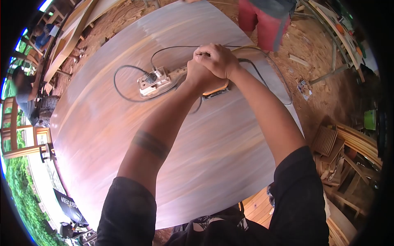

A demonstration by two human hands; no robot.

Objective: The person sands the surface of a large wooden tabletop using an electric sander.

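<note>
A wide wooden slab [180, 143] with reddish and pale grain fills the middle of the view. Near its far side, an orange and black power sander [216, 92] sits on the surface, mostly hidden under my hands. My left hand [201, 75] is closed over its top, fingers largely out of sight. My right hand [217, 60] lies over the left one, its fingers curled around it. To the left of my hands, a white power strip [158, 84] rests on the slab with plugs in it. A dark cable [115, 84] loops beside it.
A person in red shorts [262, 26] stands at the slab's far right edge. Two other people are at the far left. Wood offcuts [328, 143] are piled at the right, near a green container [369, 119]. Wood chips cover the ground.
</note>
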